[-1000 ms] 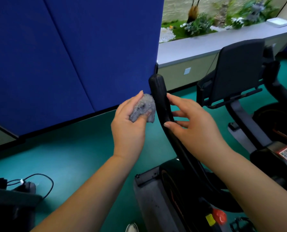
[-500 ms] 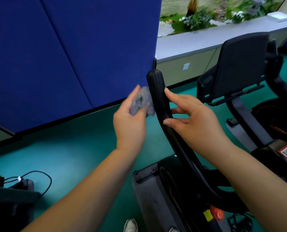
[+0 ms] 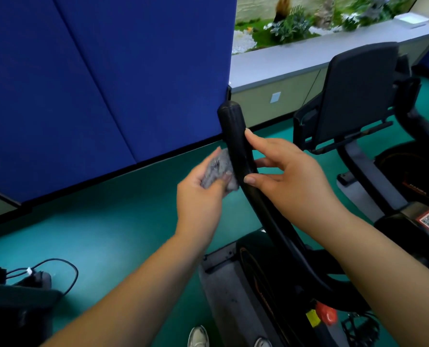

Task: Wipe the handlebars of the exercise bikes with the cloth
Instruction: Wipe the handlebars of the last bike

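Cloth [image 3: 218,171], a bunched grey wad, sits pinched between thumb and fingers of the left hand [image 3: 200,196], pressed against the left side of the handlebar [image 3: 236,146]. It has slid lower along the grip than half a second ago, so a downward wipe is likely underway. On the right, the right hand [image 3: 291,181] steadies the bar, fingers spread.

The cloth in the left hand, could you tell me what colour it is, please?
Grey, slightly mottled; the cloth shows in the head view.

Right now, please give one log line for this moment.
left hand: presses crumpled grey cloth on black padded handlebar | right hand: steadies handlebar, fingers open
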`<state>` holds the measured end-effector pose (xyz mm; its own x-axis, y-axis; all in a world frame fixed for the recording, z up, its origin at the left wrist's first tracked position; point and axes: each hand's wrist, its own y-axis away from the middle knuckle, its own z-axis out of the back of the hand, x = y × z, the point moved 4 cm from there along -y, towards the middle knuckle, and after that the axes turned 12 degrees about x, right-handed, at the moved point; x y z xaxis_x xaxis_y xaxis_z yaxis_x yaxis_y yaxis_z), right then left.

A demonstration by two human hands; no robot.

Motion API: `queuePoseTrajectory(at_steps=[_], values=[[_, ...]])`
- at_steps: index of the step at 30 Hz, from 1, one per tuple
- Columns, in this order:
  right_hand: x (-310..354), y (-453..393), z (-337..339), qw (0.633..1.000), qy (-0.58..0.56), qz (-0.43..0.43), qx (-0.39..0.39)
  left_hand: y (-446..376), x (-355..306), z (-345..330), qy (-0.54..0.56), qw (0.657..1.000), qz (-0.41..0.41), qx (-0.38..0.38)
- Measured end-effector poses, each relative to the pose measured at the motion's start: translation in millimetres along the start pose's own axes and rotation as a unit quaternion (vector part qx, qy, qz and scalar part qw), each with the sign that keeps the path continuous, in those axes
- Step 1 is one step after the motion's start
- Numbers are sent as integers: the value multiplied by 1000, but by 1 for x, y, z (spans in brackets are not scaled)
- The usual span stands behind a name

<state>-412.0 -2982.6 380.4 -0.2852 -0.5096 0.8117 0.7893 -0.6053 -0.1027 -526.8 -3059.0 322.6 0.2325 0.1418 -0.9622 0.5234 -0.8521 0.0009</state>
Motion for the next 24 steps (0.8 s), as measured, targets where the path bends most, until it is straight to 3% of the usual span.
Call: queuePoseTrajectory(at_steps=[5, 11, 16, 21, 24], values=[[0, 5, 0, 1000, -21, -9, -2, -41, -28, 1, 42, 998, -36, -25], [-4, 20, 2, 999, -32, -20, 3, 13, 16, -5, 28, 998, 4, -49], [-4, 32, 11, 999, 6, -13, 41, 91, 45, -42, -22, 998, 45, 31], [-8, 56, 19, 994, 41, -4, 102, 61, 42, -32, 53, 993, 73, -72], [-11, 69, 25, 991, 53, 4, 126, 61, 39, -41, 111, 989, 48, -85]])
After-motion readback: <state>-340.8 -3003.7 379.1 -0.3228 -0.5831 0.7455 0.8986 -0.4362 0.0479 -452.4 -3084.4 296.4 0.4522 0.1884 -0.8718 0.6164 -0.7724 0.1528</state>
